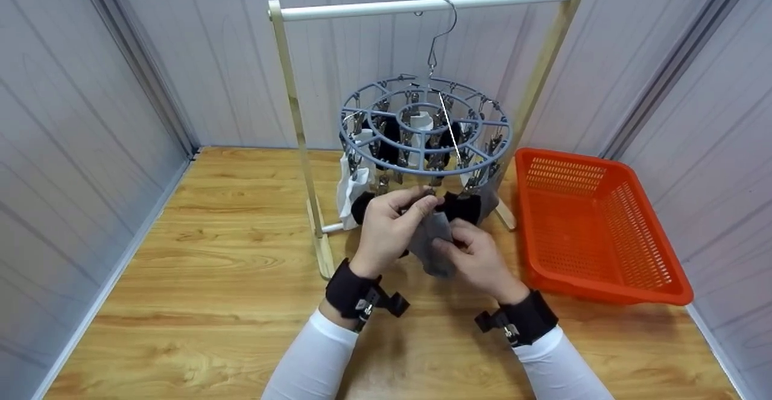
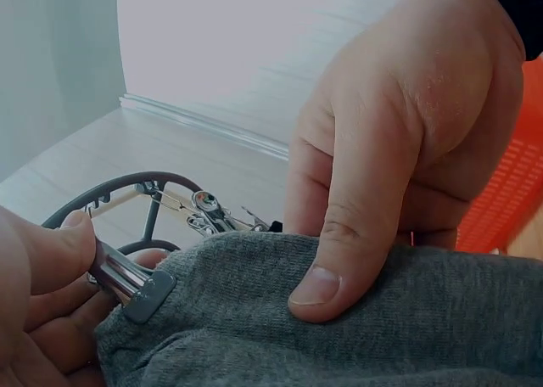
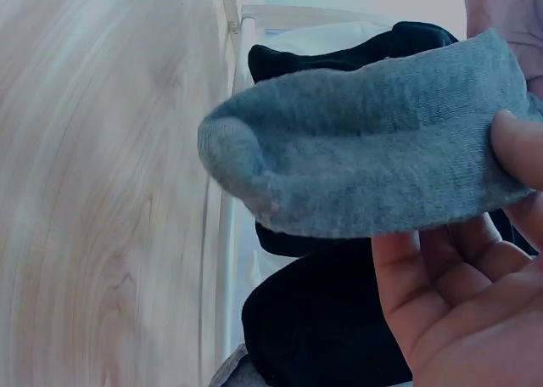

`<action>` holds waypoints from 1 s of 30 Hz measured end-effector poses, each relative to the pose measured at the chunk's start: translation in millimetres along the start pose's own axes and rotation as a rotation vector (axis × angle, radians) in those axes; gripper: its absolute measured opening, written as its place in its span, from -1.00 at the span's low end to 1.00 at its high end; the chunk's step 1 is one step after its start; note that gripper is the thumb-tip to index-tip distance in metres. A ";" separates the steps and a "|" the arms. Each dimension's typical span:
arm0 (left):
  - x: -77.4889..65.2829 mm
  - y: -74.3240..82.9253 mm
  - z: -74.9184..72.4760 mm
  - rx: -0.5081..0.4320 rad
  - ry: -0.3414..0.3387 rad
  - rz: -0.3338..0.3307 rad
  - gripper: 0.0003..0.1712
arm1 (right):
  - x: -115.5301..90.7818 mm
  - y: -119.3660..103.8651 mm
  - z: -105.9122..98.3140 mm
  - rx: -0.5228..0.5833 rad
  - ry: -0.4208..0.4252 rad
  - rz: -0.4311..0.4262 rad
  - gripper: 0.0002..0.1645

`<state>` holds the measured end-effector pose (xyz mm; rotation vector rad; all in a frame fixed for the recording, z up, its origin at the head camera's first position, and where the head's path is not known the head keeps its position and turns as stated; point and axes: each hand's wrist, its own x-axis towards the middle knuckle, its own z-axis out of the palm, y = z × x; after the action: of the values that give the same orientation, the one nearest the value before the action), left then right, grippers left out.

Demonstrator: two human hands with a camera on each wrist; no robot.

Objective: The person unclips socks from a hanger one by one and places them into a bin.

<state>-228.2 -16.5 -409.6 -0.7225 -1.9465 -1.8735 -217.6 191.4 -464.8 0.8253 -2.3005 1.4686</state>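
Note:
A grey sock [image 1: 435, 258] hangs at the front of a round grey hanger [image 1: 422, 171]. My left hand [image 1: 386, 231] pinches a metal clip [image 2: 127, 278] between thumb and fingers, and the clip's end lies over the edge of the sock's opening in the left wrist view. Lower on the fabric, my right hand [image 1: 482, 261] pinches the sock, thumb on one face and fingers behind. The toe part extends past that hand in the right wrist view. Black socks [image 1: 463, 207] hang just behind the hands.
A wooden stand with a white rail [image 1: 362, 8] carries the hanger by its hook [image 1: 446, 26]. White socks [image 1: 353, 192] hang from clips on its left side. An orange basket [image 1: 579, 288] sits to the right on the wood-look surface [image 1: 199, 279], with panelled walls around.

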 end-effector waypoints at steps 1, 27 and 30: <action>0.0 -0.1 0.0 0.004 0.002 0.003 -0.79 | 0.0 0.0 -0.4 -0.010 0.002 -0.006 -0.84; -0.4 0.6 0.3 -0.040 0.023 0.013 -0.83 | 1.7 2.1 -34.9 -0.027 -0.174 -0.059 -0.59; -0.3 0.5 -0.1 -0.034 0.024 0.009 -0.82 | 1.0 1.7 -41.4 -0.033 -0.190 -0.058 -0.62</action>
<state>-227.7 -16.6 -409.4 -0.7142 -1.8985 -1.9058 -221.9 228.7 -447.4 1.0542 -2.4061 1.3774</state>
